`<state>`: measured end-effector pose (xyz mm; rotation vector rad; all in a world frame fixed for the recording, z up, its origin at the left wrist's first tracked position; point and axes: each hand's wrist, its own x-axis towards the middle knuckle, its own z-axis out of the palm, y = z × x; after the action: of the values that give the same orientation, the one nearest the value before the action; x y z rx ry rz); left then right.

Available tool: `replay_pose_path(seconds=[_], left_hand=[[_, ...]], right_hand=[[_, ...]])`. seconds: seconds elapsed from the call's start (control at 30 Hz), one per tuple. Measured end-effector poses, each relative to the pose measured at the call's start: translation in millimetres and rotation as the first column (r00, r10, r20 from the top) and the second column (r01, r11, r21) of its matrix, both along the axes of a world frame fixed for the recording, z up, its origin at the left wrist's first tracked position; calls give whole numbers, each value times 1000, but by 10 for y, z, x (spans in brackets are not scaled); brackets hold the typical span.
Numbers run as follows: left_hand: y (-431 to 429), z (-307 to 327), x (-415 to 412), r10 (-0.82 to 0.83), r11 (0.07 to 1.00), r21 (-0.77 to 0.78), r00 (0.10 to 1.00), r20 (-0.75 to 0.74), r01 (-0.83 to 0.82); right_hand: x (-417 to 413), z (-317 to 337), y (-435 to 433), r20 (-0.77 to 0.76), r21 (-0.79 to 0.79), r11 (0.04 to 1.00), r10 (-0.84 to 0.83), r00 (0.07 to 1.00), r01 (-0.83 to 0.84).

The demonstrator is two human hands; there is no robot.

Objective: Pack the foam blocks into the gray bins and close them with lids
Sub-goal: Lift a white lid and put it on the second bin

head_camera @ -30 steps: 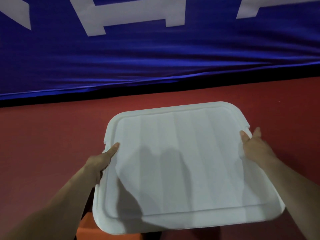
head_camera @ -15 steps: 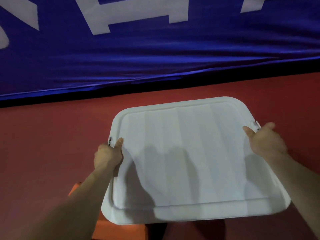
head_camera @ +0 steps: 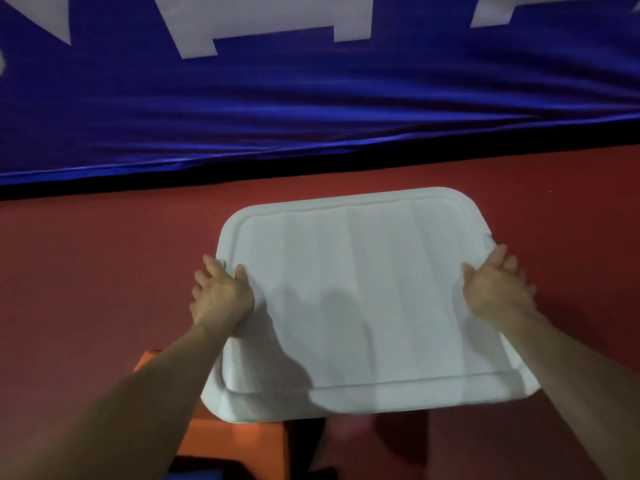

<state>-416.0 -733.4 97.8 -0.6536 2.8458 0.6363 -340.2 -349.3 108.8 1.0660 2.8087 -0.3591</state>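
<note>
Left hand (head_camera: 221, 296) and right hand (head_camera: 493, 285) clamped on lid (head_camera: 363, 299) side edges; bin beneath hidden — uneven press could leave one side unlatched

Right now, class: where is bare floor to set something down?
Free: red floor between the left hand and blue banner; also right of the right hand. Crowded: near side, where the orange block sits under the white lid.
</note>
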Motion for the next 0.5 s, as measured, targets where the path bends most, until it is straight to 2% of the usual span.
replay_pose_path(seconds=[0.1, 0.2, 0.3, 0.5], left_hand=[[16, 136, 211, -93, 995, 31, 992, 82, 90], [71, 340, 617, -223, 975, 35, 960, 170, 221], [84, 782, 974, -313, 950, 58, 932, 182, 308], [-152, 2016, 1591, -398, 916, 38, 899, 180, 398]], right_hand=[[471, 218, -222, 199, -12, 989, 148, 969, -149], [944, 532, -514, 283, -75, 967, 254, 925, -243], [1296, 913, -864, 289, -99, 952, 306, 907, -290], [1782, 1937, -1598, 193, 13, 926, 369, 909, -378]])
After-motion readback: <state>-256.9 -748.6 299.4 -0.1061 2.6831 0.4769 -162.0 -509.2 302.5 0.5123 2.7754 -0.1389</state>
